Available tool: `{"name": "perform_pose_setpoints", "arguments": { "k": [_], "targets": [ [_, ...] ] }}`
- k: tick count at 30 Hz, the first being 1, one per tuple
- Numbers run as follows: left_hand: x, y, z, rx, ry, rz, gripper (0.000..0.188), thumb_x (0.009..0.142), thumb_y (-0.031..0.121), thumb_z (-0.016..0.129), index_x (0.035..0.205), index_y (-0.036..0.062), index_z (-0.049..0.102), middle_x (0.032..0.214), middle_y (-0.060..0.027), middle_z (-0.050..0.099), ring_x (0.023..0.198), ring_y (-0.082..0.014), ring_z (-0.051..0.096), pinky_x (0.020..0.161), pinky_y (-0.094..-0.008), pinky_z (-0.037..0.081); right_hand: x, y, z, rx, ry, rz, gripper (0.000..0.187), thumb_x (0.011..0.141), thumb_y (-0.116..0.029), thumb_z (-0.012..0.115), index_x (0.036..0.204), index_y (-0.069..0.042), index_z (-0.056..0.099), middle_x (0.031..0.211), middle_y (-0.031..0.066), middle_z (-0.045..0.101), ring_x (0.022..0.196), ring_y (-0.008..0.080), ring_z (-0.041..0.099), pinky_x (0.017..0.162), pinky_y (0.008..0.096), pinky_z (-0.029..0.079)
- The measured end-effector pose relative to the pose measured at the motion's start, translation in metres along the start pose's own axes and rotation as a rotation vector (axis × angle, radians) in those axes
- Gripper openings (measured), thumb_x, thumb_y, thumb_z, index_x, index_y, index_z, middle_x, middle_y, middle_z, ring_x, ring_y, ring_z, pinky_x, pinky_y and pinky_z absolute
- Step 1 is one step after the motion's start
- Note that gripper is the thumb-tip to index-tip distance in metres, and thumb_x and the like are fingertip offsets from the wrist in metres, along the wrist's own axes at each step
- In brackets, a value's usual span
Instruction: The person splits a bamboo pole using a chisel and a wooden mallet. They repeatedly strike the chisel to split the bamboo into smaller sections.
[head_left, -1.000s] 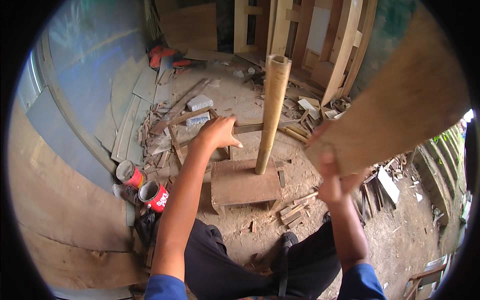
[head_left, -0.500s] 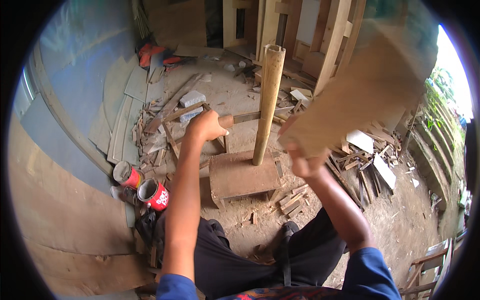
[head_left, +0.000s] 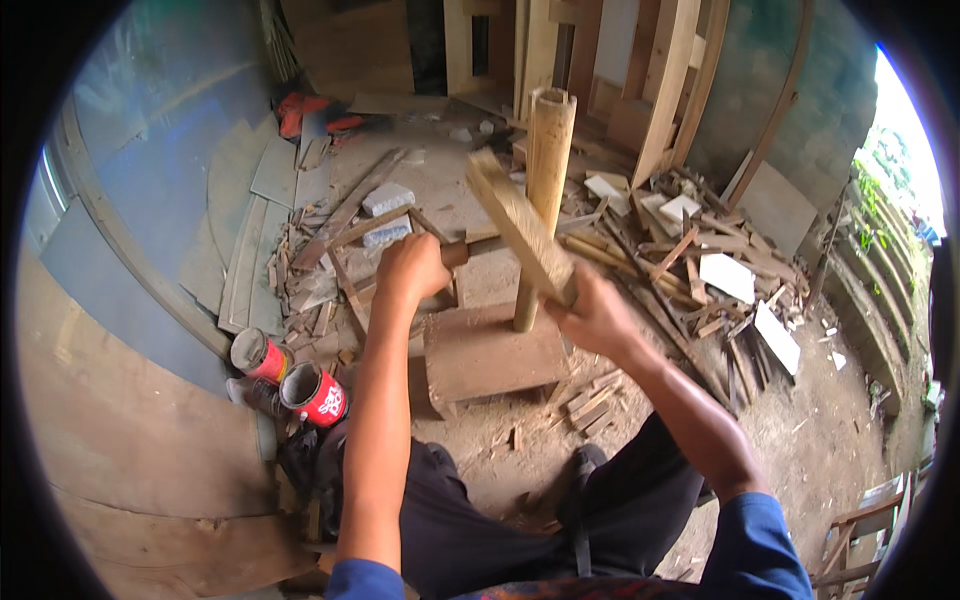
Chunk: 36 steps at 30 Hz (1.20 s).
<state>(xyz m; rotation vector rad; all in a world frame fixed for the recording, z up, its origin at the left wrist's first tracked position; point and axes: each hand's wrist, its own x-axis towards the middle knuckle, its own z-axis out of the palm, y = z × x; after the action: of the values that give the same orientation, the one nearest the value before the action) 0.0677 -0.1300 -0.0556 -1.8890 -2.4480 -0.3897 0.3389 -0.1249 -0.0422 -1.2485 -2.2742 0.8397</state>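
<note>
A split bamboo pole (head_left: 555,140) stands upright on a low wooden stool (head_left: 480,360) in front of me. My left hand (head_left: 412,268) is closed around the wooden handle of a large knife (head_left: 456,254). Its blade runs sideways to the bamboo, below the pole's top; the wooden block hides where they meet. In my right hand (head_left: 595,315) is that thick wooden block (head_left: 518,222), gripped by its lower end and slanting up to the left across the pole. Whether the block touches the blade or the pole, I cannot tell.
Two red cans (head_left: 320,397) stand left of the stool. Scrap wood (head_left: 715,260) is heaped at the right, with loose offcuts (head_left: 593,405) beside the stool. Pale blocks (head_left: 388,199) lie beyond my left hand. Wooden frames (head_left: 665,90) lean at the back.
My right hand has swung the wooden block from raised at the right down and leftward to the bamboo. My left hand keeps hold of the knife at nearly the same place.
</note>
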Motion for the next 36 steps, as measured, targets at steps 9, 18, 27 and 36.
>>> {"name": "perform_pose_setpoints", "arguments": {
  "k": [9,18,27,36],
  "targets": [
    [-0.001,0.007,-0.002,-0.033,0.041,0.007,0.042,0.069,0.034,0.082,0.092,-0.0001,0.073,0.096,-0.0234,0.070,0.094,-0.0393,0.068,0.083,-0.0460,0.054,-0.016,-0.001,0.009,0.271,0.323,-0.190,0.048,0.089,-0.019,0.070,0.122,0.005,0.043,0.092,0.0239,0.068,0.085,0.0288,0.070,0.071,0.0386,0.055],
    [-0.002,-0.006,0.002,-0.025,0.059,-0.028,0.045,0.069,0.035,0.082,0.096,0.0002,0.071,0.097,-0.0230,0.071,0.095,-0.0391,0.068,0.082,-0.0457,0.054,0.001,0.002,-0.040,0.616,0.910,-0.734,0.056,0.088,-0.020,0.069,0.129,0.003,0.038,0.099,0.0155,0.060,0.086,0.0241,0.063,0.077,0.0402,0.055],
    [0.000,0.001,0.015,-0.004,0.104,0.034,0.041,0.070,0.038,0.079,0.093,0.0044,0.073,0.092,-0.0190,0.072,0.090,-0.0379,0.068,0.081,-0.0449,0.054,0.019,0.038,-0.074,0.709,0.684,-0.312,0.054,0.092,-0.018,0.064,0.134,-0.003,0.033,0.113,0.0210,0.057,0.095,0.0285,0.063,0.078,0.0349,0.054],
    [0.006,0.004,0.015,-0.023,0.045,-0.051,0.046,0.070,0.039,0.080,0.095,0.0009,0.073,0.097,-0.0232,0.071,0.095,-0.0385,0.068,0.082,-0.0457,0.054,0.002,0.083,-0.044,0.393,0.338,-0.074,0.065,0.089,-0.022,0.064,0.141,0.000,0.032,0.131,0.0278,0.051,0.117,0.0350,0.055,0.101,0.0429,0.044]
  ]
}}
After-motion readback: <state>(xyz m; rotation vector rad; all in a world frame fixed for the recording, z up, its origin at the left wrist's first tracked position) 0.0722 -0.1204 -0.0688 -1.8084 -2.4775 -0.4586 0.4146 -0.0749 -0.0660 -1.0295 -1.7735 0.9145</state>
